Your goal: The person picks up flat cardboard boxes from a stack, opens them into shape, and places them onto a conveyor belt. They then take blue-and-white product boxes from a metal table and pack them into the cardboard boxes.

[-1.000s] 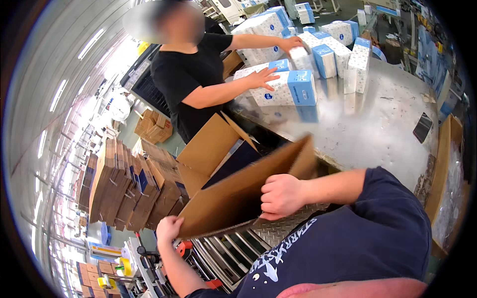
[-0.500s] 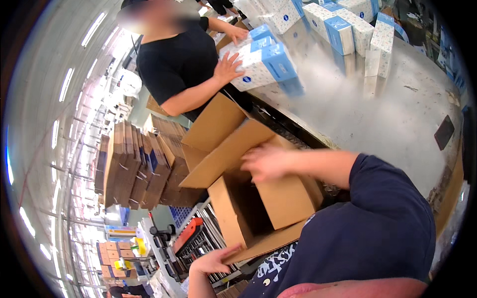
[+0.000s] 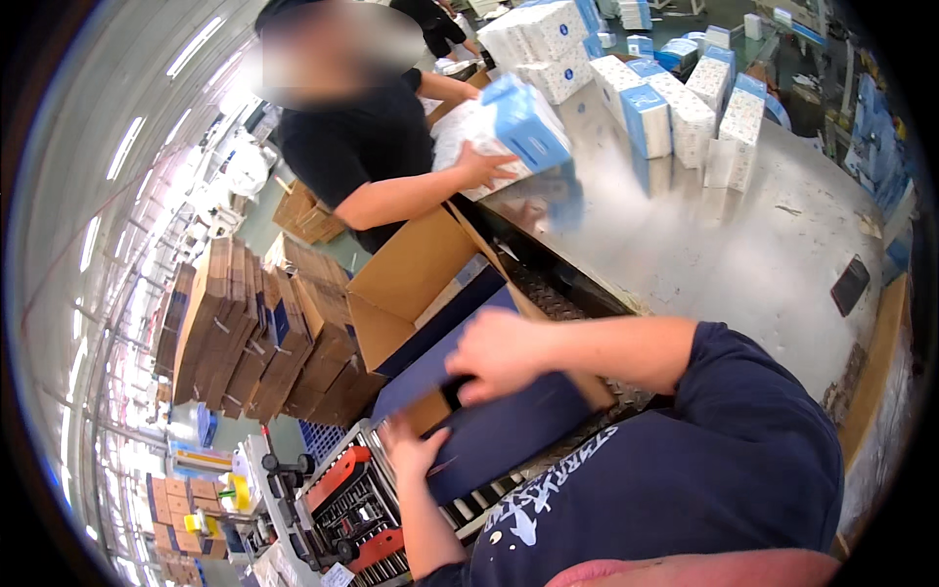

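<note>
A cardboard box with dark blue outer faces [image 3: 514, 430] stands directly in front of me. Two of its blue flaps lie folded inward, and a narrow gap between them shows brown cardboard. My right hand [image 3: 499, 352], blurred, is over the flaps near this gap, its grip unclear. At the box's left end, my left hand [image 3: 416, 452] has its thumb apart and its fingertips smeared, with nothing seen in it. Just beyond stands a second box [image 3: 411, 269], its top open and brown inside, with part of a pale thing showing in it.
Across from me a co-worker in black [image 3: 357, 147] holds white-and-blue tissue packs [image 3: 523, 122] at the metal table [image 3: 675, 245]. More packs and a dark phone-like slab [image 3: 850, 286] rest there. Flattened cartons [image 3: 235, 323] are stacked left, beside a roller conveyor [image 3: 367, 509].
The near box's raised brown flaps have been folded down, so their blue outer faces show. My left hand has moved up along the box. The co-worker's packs have shifted slightly.
</note>
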Demonstrator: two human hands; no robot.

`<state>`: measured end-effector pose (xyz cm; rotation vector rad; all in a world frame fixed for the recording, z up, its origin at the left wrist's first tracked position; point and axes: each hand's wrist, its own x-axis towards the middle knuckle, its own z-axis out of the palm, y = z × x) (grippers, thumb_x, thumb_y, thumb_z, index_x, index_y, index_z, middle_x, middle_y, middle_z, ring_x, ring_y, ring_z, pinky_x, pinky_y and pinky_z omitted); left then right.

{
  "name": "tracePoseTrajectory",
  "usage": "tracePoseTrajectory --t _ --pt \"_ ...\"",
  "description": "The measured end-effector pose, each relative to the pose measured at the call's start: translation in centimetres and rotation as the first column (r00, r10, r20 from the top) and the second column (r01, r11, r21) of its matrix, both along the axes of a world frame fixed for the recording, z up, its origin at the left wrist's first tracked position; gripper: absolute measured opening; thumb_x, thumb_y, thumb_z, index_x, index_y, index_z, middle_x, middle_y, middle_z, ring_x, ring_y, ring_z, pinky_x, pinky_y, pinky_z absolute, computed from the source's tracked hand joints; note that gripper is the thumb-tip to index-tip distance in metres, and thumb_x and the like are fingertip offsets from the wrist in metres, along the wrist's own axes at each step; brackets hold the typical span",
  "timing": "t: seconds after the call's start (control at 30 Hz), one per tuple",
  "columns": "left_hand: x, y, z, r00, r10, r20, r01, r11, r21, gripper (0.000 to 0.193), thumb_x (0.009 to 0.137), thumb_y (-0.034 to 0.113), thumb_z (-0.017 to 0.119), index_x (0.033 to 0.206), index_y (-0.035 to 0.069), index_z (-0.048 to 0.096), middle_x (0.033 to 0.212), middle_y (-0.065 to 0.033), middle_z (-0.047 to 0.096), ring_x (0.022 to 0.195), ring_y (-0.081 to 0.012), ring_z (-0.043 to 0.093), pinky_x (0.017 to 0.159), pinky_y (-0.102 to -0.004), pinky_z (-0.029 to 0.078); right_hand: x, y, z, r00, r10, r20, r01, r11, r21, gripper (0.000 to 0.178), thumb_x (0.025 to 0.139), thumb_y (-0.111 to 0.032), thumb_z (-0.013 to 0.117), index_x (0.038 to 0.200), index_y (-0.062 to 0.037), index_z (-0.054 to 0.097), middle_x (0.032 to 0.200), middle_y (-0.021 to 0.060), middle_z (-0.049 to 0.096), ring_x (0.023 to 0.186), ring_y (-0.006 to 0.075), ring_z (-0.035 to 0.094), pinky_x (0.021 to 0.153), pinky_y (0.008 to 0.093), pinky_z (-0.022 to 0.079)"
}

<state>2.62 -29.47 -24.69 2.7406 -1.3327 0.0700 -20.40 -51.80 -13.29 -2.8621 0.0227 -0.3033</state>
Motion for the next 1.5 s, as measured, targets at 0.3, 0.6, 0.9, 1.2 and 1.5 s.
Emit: tracePoseTrajectory --t 0.3,0.6,0.9,1.2,1.5 --pt "1.9 5.7 -7.7 -0.358 -0.474 -0.804 -0.583 0.786 -0.204 0.061 0.090 0.032 0.057 0.142 0.012 0.032 0.123 -0.0073 0.052 0.099 -0.0247 0.054 0.085 -0.0478 0.044 -11.9 -11.1 -12.4 0.783 -0.596 -0.177 0.621 0.743 0.250 0.049 0.094 -0.042 0.039 0.133 -0.0131 0.043 0.141 0.0112 0.039 0.133 0.0317 0.030 0.107 0.0502 0.026" --pt "7.1 21.8 -15.6 0.374 0.030 -0.927 -0.575 0.791 -0.207 0.048 0.085 0.015 0.063 0.128 -0.003 0.048 0.120 -0.0116 0.058 0.104 -0.0171 0.057 0.088 -0.0311 0.047 -8.2 -6.1 -24.3 0.753 -0.621 -0.218 0.493 0.313 0.812 0.056 0.096 -0.047 0.032 0.132 -0.0068 0.046 0.139 0.0143 0.043 0.129 0.0283 0.038 0.108 0.0384 0.027" --pt "-2.0 9.3 8.8 0.141 -0.692 -0.708 0.239 0.718 -0.654 0.061 0.091 0.025 0.047 0.141 -0.003 0.027 0.143 -0.0164 0.035 0.132 -0.0268 0.036 0.109 -0.0380 0.028 0.8 1.8 -6.2 0.955 -0.155 0.253 -0.127 0.560 0.819 0.058 0.096 -0.043 0.040 0.143 -0.0112 0.030 0.149 0.0123 0.026 0.138 0.0274 0.021 0.112 0.0399 0.019" --pt "6.7 12.8 -8.4 0.819 -0.349 -0.456 0.306 0.937 -0.167 0.058 0.083 0.020 0.062 0.133 0.000 0.041 0.143 -0.0221 0.031 0.128 -0.0384 0.036 0.106 -0.0427 0.030 -6.5 -0.7 -11.6 0.835 -0.356 -0.420 0.176 0.895 -0.409 0.049 0.081 -0.042 0.059 0.121 -0.0144 0.056 0.139 0.0104 0.041 0.134 0.0261 0.029 0.104 0.0489 0.028" --pt "1.6 7.6 -11.6 0.864 -0.126 -0.487 0.101 0.992 -0.077 0.097 0.075 0.047 0.068 0.146 0.008 0.015 0.153 -0.0179 0.005 0.141 -0.0342 0.011 0.107 -0.0583 0.019 -13.1 -6.5 -12.6 0.824 -0.496 -0.274 0.313 0.802 -0.509 0.068 0.081 -0.056 0.055 0.128 -0.0068 0.051 0.144 0.0132 0.034 0.138 0.0258 0.020 0.111 0.0497 0.016"
